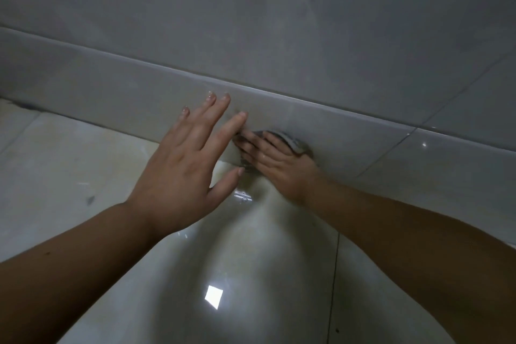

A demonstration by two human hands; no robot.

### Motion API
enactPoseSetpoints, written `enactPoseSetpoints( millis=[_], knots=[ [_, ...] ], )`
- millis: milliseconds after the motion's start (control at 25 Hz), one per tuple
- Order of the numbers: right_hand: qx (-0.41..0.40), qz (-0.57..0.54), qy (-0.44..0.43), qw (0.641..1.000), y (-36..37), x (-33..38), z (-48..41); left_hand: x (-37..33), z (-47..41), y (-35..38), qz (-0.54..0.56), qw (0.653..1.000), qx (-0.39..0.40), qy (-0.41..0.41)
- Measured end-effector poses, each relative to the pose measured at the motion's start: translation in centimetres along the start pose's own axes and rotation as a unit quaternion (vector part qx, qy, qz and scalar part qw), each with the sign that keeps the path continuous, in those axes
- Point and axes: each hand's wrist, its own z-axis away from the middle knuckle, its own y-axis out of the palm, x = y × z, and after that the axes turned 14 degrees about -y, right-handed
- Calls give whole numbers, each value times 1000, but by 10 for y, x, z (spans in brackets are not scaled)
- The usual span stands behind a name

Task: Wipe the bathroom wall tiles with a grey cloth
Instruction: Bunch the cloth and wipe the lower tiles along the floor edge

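Note:
Grey wall tiles (279, 22) fill the upper half of the view, with a lower band of skirting tile (111, 86) meeting the floor. My right hand (276, 162) presses a small grey cloth (290, 141) flat against the skirting tile near the floor joint; only the cloth's upper edge shows past the straight fingers. My left hand (190, 159) is spread with straight fingers, its fingertips on or just off the same tile band, left of the cloth. It holds nothing.
Glossy pale floor tiles (69, 170) lie below, with a bright light reflection (213, 296) near the bottom middle. Dark grout lines (336, 274) cross the floor and wall on the right. Dirt marks sit in the far left corner (25, 105).

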Motion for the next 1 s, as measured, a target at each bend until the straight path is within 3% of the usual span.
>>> enactPoseSetpoints(
  millis=[160,280,400,520,760,920,1000],
  knots=[
    [83,-24,-73,994,34,30,-1,7,6,7,-10,1000,12,6],
    [113,-45,-65,990,35,31,34,0,5,9,-10,1000,16,21],
    [109,-89,-19,990,6,14,112,-13,5,9,-6,999,24,38],
    [73,-3,17,997,-54,-27,169,-33,4,4,-3,998,18,61],
    [-17,62,143,988,-104,-71,147,-84,-4,-8,20,996,-13,83],
    [94,50,3,994,-56,-26,180,-97,6,2,14,996,-1,90],
    [126,53,-6,991,-47,-7,218,-96,8,8,9,996,10,91]
  ],
)
